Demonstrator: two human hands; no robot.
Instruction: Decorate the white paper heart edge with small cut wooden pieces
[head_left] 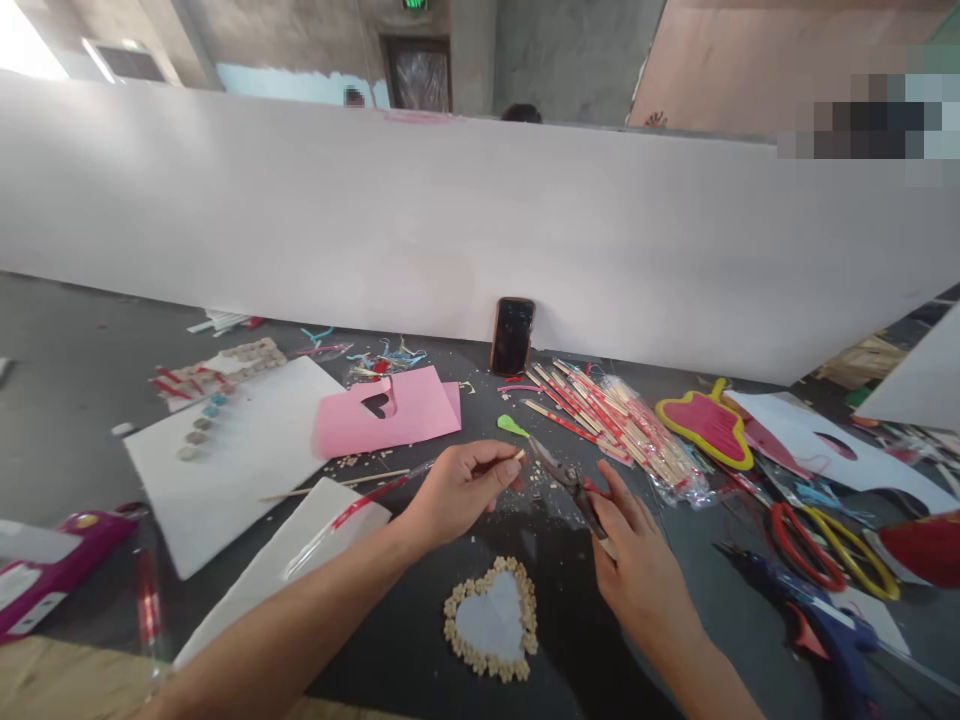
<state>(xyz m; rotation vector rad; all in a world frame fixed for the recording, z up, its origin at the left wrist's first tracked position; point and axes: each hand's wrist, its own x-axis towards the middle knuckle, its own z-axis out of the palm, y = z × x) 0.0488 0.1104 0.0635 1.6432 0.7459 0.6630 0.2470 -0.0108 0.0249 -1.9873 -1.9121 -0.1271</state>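
Note:
My left hand is closed, pinching a thin wooden chopstick whose pale tip shows at the fingertips. A thin stick in line with it shows left of the hand; the fingers hide whether it is the same piece. My right hand grips pruning shears with grey jaws and red on the handles. Their jaws point up and left, close to the chopstick tip. Below both hands lies a white paper heart, edged with small wooden pieces.
Chopsticks with red wrappers lie at right, near a yellow-edged red shape, scissors and a blue glue gun. Pink card and white sheets lie left. A phone leans on the white partition.

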